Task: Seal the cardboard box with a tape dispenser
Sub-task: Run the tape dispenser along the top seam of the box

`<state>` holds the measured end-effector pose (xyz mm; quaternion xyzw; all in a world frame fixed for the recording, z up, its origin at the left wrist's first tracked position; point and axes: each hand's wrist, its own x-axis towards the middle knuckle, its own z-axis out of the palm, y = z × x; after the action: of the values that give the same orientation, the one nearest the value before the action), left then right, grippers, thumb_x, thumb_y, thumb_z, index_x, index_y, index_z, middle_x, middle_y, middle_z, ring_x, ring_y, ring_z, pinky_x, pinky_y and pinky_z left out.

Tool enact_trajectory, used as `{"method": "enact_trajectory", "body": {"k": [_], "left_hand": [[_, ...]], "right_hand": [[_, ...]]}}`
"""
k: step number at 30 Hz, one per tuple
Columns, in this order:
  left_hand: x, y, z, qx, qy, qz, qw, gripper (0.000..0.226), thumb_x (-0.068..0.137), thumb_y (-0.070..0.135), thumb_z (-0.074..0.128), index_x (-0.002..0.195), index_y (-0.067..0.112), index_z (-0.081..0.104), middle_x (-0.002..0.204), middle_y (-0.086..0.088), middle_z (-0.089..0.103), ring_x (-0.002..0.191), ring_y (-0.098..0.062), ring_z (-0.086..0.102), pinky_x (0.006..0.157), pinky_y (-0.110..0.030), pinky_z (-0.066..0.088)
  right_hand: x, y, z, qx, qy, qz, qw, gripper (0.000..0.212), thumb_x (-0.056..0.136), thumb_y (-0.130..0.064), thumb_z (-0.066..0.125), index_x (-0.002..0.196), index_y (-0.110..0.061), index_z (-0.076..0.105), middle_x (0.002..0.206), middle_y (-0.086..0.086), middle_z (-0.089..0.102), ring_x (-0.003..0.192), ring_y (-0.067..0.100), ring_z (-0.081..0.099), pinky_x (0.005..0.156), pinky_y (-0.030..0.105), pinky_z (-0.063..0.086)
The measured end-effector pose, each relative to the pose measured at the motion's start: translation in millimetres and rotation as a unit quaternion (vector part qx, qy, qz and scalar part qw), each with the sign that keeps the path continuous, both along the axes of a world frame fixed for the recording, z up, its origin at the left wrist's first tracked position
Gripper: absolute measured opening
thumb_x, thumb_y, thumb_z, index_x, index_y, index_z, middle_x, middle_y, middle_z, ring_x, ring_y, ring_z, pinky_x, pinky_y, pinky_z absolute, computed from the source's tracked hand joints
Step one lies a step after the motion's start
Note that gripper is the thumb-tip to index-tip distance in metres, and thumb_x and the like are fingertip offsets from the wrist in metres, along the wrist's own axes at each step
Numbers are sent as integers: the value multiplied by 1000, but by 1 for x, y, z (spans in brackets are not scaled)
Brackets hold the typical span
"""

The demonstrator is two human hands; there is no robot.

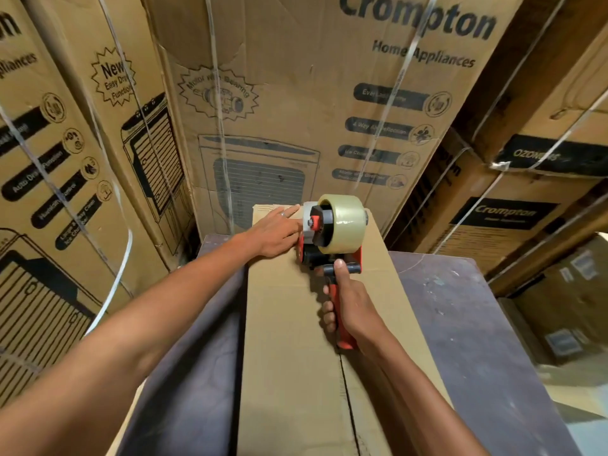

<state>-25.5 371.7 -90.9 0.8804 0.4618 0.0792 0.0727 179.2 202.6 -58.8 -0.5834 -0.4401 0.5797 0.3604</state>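
Here | cardboard box (296, 340) lies flat on bench (477, 324), seam untaped nearside; light, flaps likely give | right hand (348, 307) fingers wrapped round tape dispenser (329, 238) handle, the sure hold | left hand (276, 228) fingers straight, pressing box top beside roll at far end

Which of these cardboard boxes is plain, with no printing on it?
The flat box on the table under both hands. The tall boxes stacked behind it all carry black print and white straps.
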Motion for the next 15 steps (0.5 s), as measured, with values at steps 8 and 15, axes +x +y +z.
{"method": "enact_trajectory", "body": {"k": [8,15], "left_hand": [[8,-3,11,10,99,-20,995,44,105,29,25,130,22,62,154,-2,42,152,-32,18,121,-49,17],[10,9,13,26,142,27,989,39,102,34,28,112,17,62,135,-6,49,121,-30,39,101,-48,33]], "right_hand": [[-2,-3,0,-2,-1,-13,1000,65,93,-79,39,73,-19,53,57,1,50,46,16,45,49,27,38],[-3,-6,-1,-5,-2,-26,1000,66,89,-82,40,73,-19,52,55,1,49,45,17,45,48,28,39]]}}
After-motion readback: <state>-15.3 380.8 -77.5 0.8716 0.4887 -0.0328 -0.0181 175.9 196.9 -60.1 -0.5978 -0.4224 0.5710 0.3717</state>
